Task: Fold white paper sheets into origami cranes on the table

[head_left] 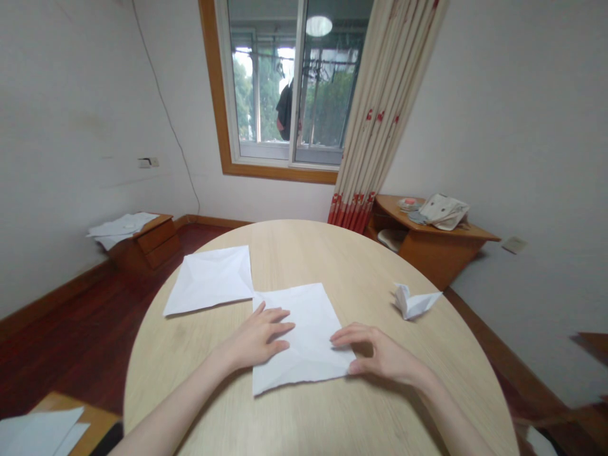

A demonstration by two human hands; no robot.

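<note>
A creased white paper sheet (304,335) lies on the round wooden table (304,253) right in front of me. My left hand (259,339) rests flat on the sheet's left part, fingers stretched out and pointing right. My right hand (375,354) is at the sheet's right edge, fingers curled, with fingertips pressing the paper and the thumb at its lower right corner. A second white sheet (211,278), also creased, lies flat to the left and further back. A folded white paper figure (414,301) stands on the table to the right.
A low wooden cabinet (147,240) with papers stands at the left wall. A corner shelf (427,240) with a bag and small items is behind the table, right of the curtain (380,114). More papers (40,430) lie at the bottom left.
</note>
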